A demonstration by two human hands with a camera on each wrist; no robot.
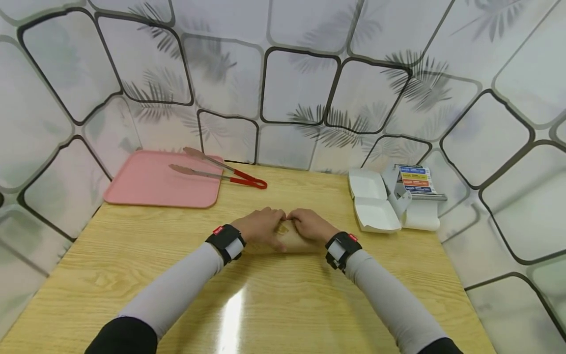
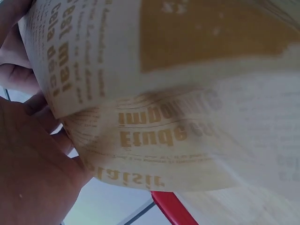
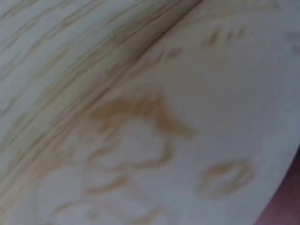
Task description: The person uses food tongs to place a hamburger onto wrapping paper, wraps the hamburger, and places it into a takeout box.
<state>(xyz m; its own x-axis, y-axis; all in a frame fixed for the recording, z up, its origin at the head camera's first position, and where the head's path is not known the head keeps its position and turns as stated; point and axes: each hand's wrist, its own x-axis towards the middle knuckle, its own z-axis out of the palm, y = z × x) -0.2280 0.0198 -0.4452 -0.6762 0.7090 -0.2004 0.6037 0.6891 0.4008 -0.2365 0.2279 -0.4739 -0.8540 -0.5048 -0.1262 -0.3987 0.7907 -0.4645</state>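
At the middle of the table (image 1: pixel 274 305), holding printed paper (image 1: pixel 298 243) low over the wood. Gripping with left hand (image 1: pixel 264 226), thumb along the near face; pinching just beside it with right hand (image 1: pixel 311 225), fingers curled (grip judged from the head view; blurred at the right wrist). Probably held so close together to control one short stretch of edge.

Set to the left, at the back: pink tray (image 1: pixel 150 191), with tongs (image 1: pixel 261 184) across its right edge, tips over the tray, red handle over the table. Perhaps laid thus to keep tips off the wood. Set to the right: open white box (image 1: pixel 376 214), just beside a label stand (image 1: pixel 415 178).

Bounded behind by the patterned wall (image 1: pixel 296 83). Widest room toward the near side; tighter toward the tongs; fair as far as the box.
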